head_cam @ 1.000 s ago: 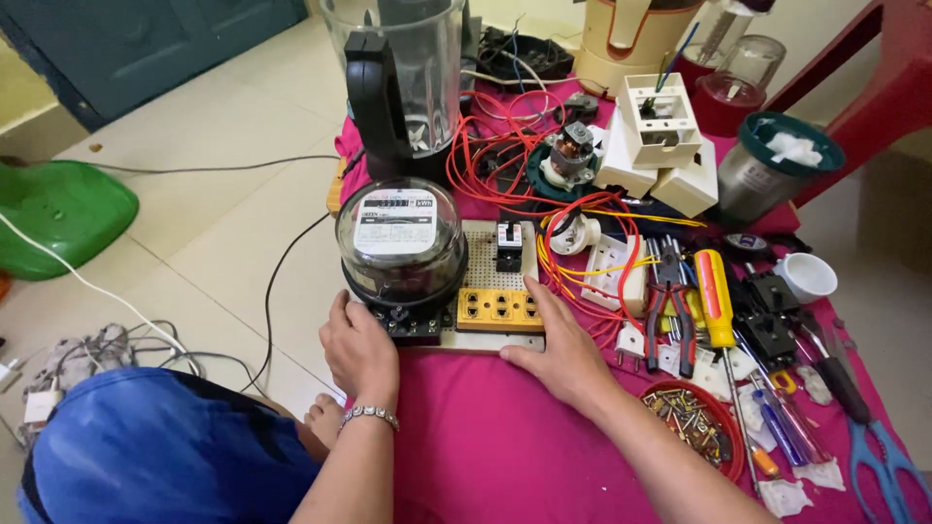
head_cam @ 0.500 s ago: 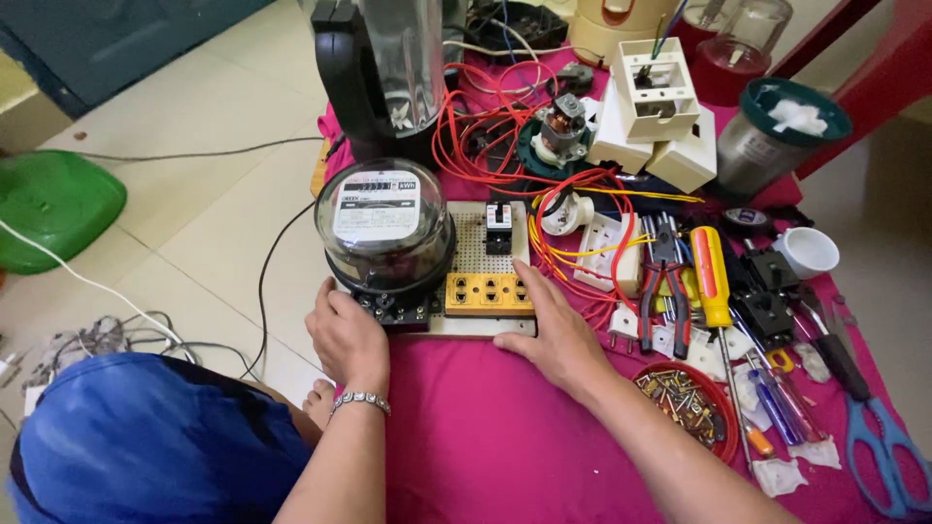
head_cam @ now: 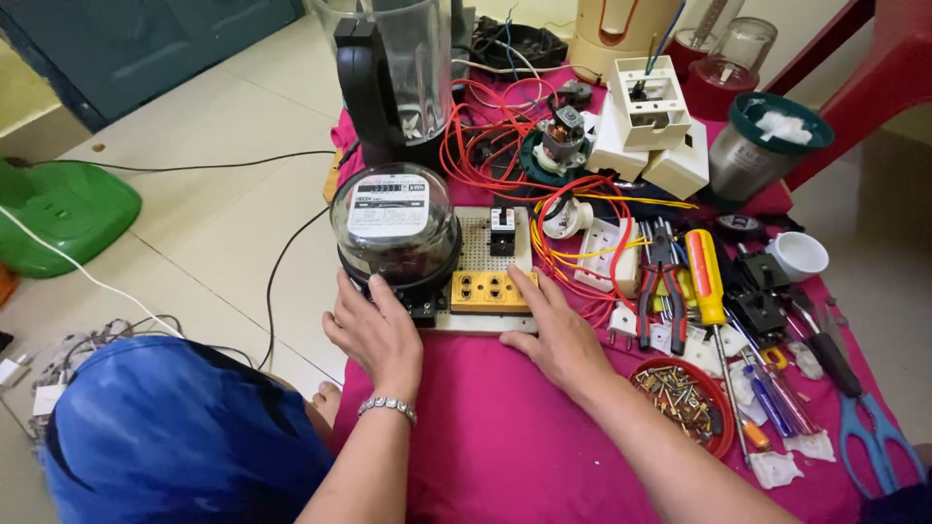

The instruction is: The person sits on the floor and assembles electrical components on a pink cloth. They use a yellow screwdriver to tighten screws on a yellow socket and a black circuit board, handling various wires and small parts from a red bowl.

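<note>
Both hands stayed put: pink tablecloth (head_cam: 505, 456), tiled floor (head_cam: 223, 223); left hand (head_cam: 374, 330) flat against electricity meter (head_cam: 396, 228), right hand (head_cam: 558, 335) open on perforated board (head_cam: 476, 254).

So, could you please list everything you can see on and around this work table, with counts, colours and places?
electric meter: one, black with clear dome, on left of board
perforated board: one, white, near cloth's front-left edge
socket plate: one, yellow, on board's front
blender jar: one, clear with black handle, behind meter
red wires: a tangle, centre
screwdriver: one, yellow handle, right
pliers: one, red handles, beside screwdriver
screw dish: one, red, right front
scissors: one, blue handles, far right
tablecloth: one, pink
left hand: touching meter's base
right hand: on board's front edge
</note>
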